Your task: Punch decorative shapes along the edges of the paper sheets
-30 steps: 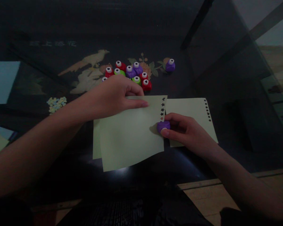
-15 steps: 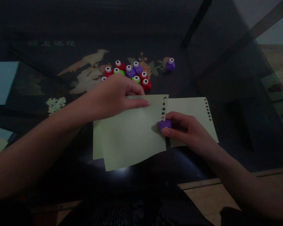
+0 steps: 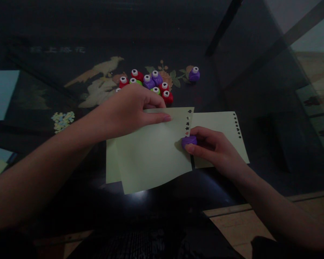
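My left hand pinches the top edge of a pale green sheet of paper, thumb on the near face and fingers behind. A column of small punched shapes runs down the sheet's right edge. Lower on that edge sits a purple craft punch, gripped between the thumb and fingers of my right hand. Behind the held sheet, a second pale sheet shows at the left. Another punched sheet lies partly under my right hand, with a row of holes near its right edge.
Several red, green and purple craft punches cluster beyond my left hand. One more purple punch stands apart to the right. Small paper cut-outs lie in a pile at left, near blue paper. The dark table is glossy.
The held sheet's lower part has shifted slightly right and up, and the purple punch with my right hand has moved up a little. My left hand keeps its pinch.
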`<state>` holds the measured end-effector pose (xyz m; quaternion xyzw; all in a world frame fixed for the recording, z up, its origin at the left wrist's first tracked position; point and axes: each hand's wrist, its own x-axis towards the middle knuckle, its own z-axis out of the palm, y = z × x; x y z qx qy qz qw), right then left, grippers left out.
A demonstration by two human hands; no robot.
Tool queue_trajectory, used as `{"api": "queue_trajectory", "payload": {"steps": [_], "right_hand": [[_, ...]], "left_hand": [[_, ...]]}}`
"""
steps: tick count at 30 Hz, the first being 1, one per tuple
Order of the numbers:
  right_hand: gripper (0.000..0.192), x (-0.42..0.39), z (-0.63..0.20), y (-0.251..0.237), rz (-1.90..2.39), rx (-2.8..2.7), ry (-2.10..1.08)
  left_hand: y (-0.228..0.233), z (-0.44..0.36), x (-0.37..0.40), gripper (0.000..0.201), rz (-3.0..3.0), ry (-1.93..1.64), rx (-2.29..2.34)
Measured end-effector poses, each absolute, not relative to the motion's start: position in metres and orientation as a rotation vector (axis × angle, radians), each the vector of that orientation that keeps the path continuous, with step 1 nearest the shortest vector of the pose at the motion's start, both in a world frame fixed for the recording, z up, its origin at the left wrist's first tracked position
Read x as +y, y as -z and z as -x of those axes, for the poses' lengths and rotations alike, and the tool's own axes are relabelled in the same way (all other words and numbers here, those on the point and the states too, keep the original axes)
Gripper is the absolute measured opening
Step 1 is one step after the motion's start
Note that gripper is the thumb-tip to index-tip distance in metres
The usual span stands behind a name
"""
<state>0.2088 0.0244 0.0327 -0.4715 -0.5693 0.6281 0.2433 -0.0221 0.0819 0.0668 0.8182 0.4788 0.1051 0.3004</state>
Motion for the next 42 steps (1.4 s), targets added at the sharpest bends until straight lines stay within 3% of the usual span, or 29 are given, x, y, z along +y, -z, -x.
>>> {"api": "queue_trajectory", "payload": {"steps": [18,30,42], "right_hand": [[0.018,0.022,-0.208,-0.026,1.304,-1.636,-1.557],[0.02,0.024,-0.21,-0.022,1.309,-1.724,-1.499],[0.032,0.027,-0.212,-0.028,1.391,-1.842,-1.466]], "left_hand": [[-0.065,0.019,0.081,0.023,-2.164,-0.372,1.226],[-0.062,0.026,0.084,0.029,-2.226,-0.264,1.21],[-0.07,0.029,0.085,0.026,-2.247,-0.208,1.15]]}}
